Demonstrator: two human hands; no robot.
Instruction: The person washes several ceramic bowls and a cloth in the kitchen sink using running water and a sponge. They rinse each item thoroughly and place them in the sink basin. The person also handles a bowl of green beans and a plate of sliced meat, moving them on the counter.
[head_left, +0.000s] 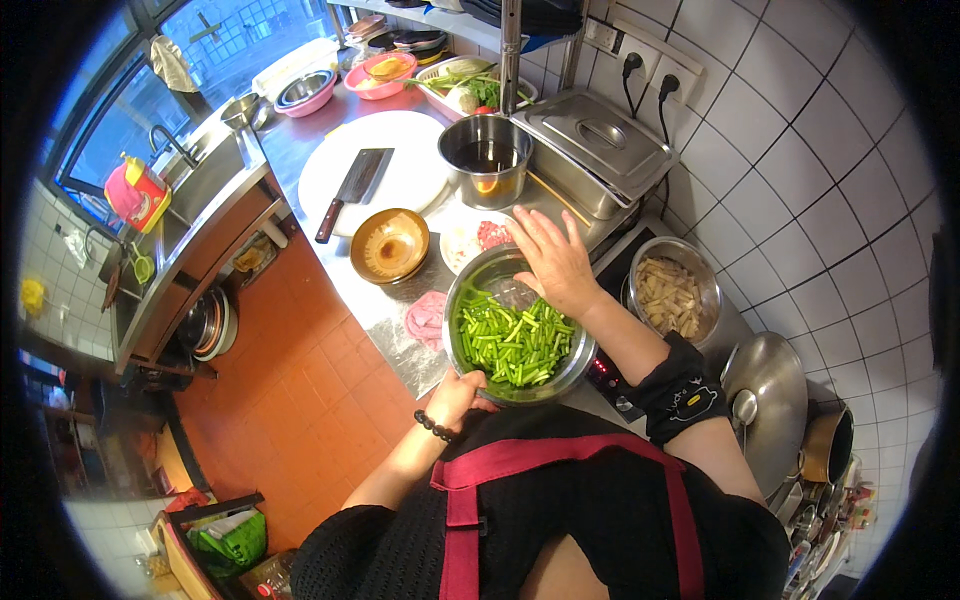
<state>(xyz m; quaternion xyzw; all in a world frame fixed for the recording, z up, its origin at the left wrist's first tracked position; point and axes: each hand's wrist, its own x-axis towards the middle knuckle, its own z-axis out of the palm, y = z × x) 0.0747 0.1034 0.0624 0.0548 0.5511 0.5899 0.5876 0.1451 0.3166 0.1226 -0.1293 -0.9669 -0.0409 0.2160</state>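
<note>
A stainless steel bowl (455, 300) of cut green stalks (517, 337) is right in front of me, tilted a little. Its near left rim is gripped by my left hand (459, 396), thumb over the edge. My right hand (556, 262) spreads its fingers above the bowl's far right rim, holding nothing; whether the palm touches the rim is hard to tell. Partly hidden behind the bowl and that hand, a white plate (457, 236) bears chopped red meat (493, 235) and pale pieces. A crumpled pink cloth (426, 321) lies left of the bowl.
A cleaver (364, 178) lies on a round white cutting board (322, 161), its handle overhanging. Nearby stand a brown bowl (390, 246), a steel pot of dark liquid (487, 180) and a lidded steel pan (600, 142). On the right are a bowl of pale strips (671, 296) and a wok (772, 397).
</note>
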